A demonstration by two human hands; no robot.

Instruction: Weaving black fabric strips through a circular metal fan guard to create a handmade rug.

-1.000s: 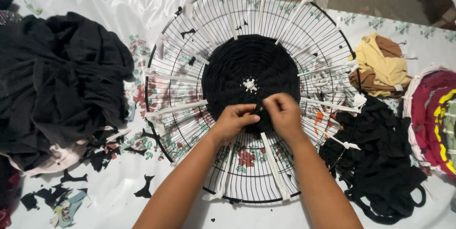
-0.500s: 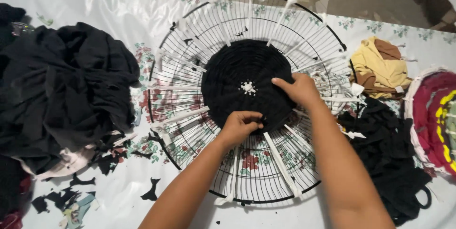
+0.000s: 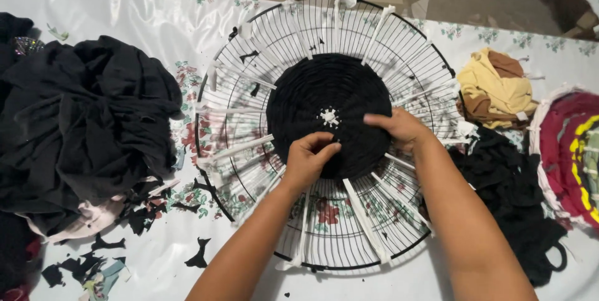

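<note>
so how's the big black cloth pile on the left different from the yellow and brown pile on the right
The black cloth pile is far larger and spreads over the table's left side; the yellow and brown pile is a small compact bundle beside the wire fan guard. The black pile is one dark colour with cut scraps strewn below it; the yellow and brown pile mixes two light colours, with black strips below it. Both are crumpled fabric lying on the flowered tablecloth, untouched by either hand.

Single head-worn view, steeply downward and close over the round wire grille [image 3: 249, 82] on the table [image 3: 156, 20].
</note>
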